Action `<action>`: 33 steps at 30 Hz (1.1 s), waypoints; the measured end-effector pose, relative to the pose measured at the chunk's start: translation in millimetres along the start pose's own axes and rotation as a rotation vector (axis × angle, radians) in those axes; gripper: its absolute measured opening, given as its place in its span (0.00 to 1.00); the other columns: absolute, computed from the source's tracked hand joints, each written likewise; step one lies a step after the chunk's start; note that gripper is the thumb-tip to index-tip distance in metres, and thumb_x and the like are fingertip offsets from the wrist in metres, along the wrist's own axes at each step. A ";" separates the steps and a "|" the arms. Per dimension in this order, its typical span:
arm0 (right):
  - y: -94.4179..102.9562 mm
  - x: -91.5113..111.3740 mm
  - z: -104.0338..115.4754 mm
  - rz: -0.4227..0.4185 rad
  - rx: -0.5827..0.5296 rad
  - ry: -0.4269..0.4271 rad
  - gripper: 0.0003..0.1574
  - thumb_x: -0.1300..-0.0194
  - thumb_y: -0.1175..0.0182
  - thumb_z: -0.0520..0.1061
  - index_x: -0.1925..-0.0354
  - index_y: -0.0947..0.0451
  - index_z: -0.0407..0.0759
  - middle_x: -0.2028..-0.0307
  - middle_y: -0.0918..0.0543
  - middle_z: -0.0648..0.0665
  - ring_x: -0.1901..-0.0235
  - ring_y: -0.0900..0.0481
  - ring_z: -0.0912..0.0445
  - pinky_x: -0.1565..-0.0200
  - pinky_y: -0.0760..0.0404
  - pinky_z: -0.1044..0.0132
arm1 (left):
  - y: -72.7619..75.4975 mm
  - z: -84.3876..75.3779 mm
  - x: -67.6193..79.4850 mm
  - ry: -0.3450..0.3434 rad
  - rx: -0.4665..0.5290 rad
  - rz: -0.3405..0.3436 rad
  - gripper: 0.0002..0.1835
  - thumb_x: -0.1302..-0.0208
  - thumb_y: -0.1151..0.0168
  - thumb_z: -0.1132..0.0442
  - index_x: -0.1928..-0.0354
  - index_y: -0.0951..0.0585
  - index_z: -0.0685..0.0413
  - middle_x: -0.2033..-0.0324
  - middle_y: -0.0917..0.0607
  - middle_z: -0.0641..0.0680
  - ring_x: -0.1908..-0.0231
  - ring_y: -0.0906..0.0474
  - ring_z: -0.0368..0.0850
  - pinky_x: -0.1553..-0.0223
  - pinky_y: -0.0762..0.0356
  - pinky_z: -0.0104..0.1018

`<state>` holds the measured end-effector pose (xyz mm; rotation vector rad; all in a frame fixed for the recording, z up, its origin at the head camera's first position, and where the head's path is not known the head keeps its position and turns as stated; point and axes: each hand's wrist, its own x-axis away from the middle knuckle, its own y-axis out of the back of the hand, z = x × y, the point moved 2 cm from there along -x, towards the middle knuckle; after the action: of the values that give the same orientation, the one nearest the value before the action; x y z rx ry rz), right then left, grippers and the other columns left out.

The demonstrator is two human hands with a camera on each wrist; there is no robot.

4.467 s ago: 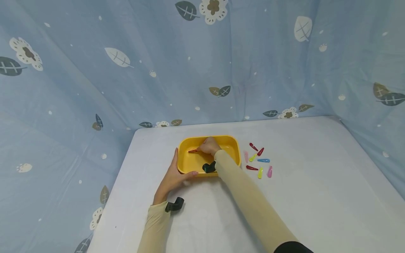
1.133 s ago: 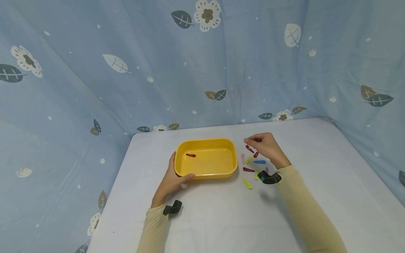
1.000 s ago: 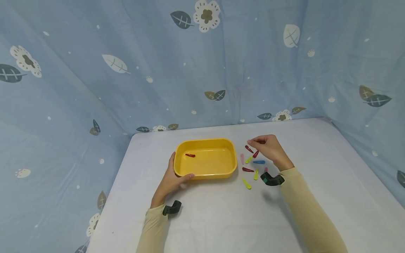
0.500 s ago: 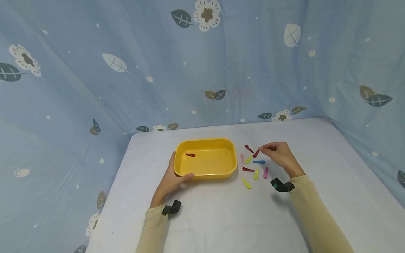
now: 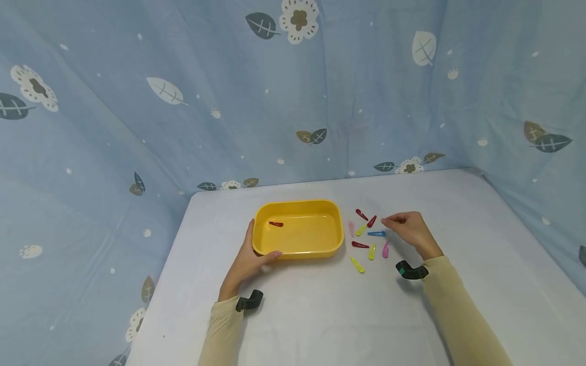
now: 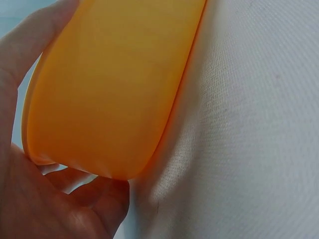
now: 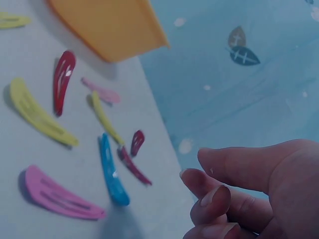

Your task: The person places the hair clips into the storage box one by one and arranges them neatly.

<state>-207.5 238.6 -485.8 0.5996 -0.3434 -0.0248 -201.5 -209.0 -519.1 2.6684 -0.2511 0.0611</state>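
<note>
Right hand (image 5: 412, 233): fingers loosely bent, a narrow gap between thumb and index tip, raised above the white cloth-covered bench (image 5: 320, 315).
Left hand (image 5: 247, 259): fingers gripping the left end of a yellow, rounded-rectangular plastic tray (image 5: 316, 254), thumb at its near rim.
Nearest clips: a glossy blue teardrop-shaped hair clip (image 5: 377, 234) and a glossy red hair clip (image 5: 372, 221), just left of the right fingers.
Other loose clips: two red clips (image 5: 360, 244), three yellow clips (image 5: 357, 265), two pink clips (image 5: 386, 249), scattered right of the tray.
Inside tray: one small red clip (image 5: 276, 224).
Backdrop: blue leaf-and-flower-printed curtain (image 5: 229, 137).
</note>
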 end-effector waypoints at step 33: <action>-13.8 -6.4 -21.7 -0.007 0.097 -0.031 0.27 0.27 0.40 0.52 0.47 0.18 0.28 0.44 0.19 0.28 0.46 0.25 0.39 0.42 0.21 0.43 | -0.7 2.7 -0.9 -0.015 0.023 0.010 0.71 0.47 0.20 0.44 0.16 0.65 0.41 0.16 0.52 0.52 0.20 0.44 0.56 0.19 0.48 0.59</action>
<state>-205.4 239.9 -512.2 0.6967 -0.3743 -0.0240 -202.3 -209.4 -521.9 2.6910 -0.2702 0.0475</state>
